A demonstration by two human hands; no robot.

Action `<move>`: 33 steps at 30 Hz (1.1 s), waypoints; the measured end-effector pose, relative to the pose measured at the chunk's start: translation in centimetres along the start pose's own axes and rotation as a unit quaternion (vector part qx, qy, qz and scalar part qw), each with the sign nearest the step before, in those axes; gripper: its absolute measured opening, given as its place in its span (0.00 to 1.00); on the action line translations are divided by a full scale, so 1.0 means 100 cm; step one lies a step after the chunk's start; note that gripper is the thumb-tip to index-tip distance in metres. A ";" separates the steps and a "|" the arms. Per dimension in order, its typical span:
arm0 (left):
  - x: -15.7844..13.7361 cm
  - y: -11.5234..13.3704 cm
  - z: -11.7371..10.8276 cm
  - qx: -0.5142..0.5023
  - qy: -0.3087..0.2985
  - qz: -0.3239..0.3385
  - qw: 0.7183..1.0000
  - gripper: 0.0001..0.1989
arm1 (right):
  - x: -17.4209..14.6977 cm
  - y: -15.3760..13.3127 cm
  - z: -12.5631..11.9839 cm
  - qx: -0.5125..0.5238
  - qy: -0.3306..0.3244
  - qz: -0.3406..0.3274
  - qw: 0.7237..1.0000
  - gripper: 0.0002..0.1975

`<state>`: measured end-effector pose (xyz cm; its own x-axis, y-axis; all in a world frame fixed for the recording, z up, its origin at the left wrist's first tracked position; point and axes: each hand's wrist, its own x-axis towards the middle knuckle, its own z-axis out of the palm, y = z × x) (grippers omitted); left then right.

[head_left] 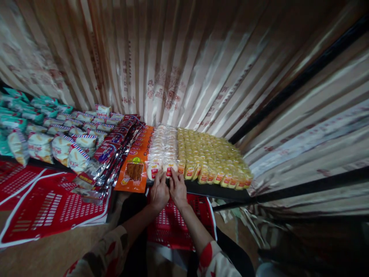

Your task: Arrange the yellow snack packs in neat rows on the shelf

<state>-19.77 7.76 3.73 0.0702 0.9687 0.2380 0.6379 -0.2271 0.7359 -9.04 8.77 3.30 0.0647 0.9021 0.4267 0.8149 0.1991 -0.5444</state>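
Observation:
Two rows of clear-wrapped white round snack packs point(164, 144) with red labels run back from the shelf's front edge. At the front of these rows, my left hand point(159, 193) rests with its fingers stretched toward the packs. Close beside it, my right hand point(178, 189) reaches to the same front packs, its index finger touching one red label. Neither hand visibly lifts a pack; the undersides of the fingers are hidden. To the right stand several rows of yellow snack packs point(213, 156). Just left lie orange snack bags point(133, 169) with a picture of brown sticks.
Dark red foil bags point(111, 148), striped white bags point(62, 148) and green bags point(17, 111) fill the shelf's left side. Red baskets point(56, 206) stand below; another red basket point(196, 227) sits beneath my forearms. A patterned curtain point(173, 61) hangs behind, with a black pole point(288, 84) at right.

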 end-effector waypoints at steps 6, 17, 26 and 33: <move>0.000 0.003 -0.001 0.029 -0.020 -0.024 0.999 0.29 | 0.005 0.003 -0.002 0.006 -0.007 -0.024 1.000 0.22; 0.008 0.003 0.000 0.051 -0.027 0.019 0.998 0.29 | 0.002 0.005 0.001 0.044 0.044 -0.002 0.998 0.22; 0.001 0.001 -0.006 0.004 -0.001 0.038 0.999 0.28 | 0.006 0.009 0.009 0.029 0.039 -0.020 0.999 0.22; -0.008 -0.003 -0.020 -0.046 0.173 -0.088 0.980 0.31 | 0.003 0.011 0.013 0.015 0.053 -0.026 0.998 0.22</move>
<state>-21.56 6.84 4.60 -0.3091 0.9055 0.2907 0.5435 -0.0827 0.8353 -8.83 9.76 1.90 0.0850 0.8450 0.5280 0.8012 0.2571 -0.5404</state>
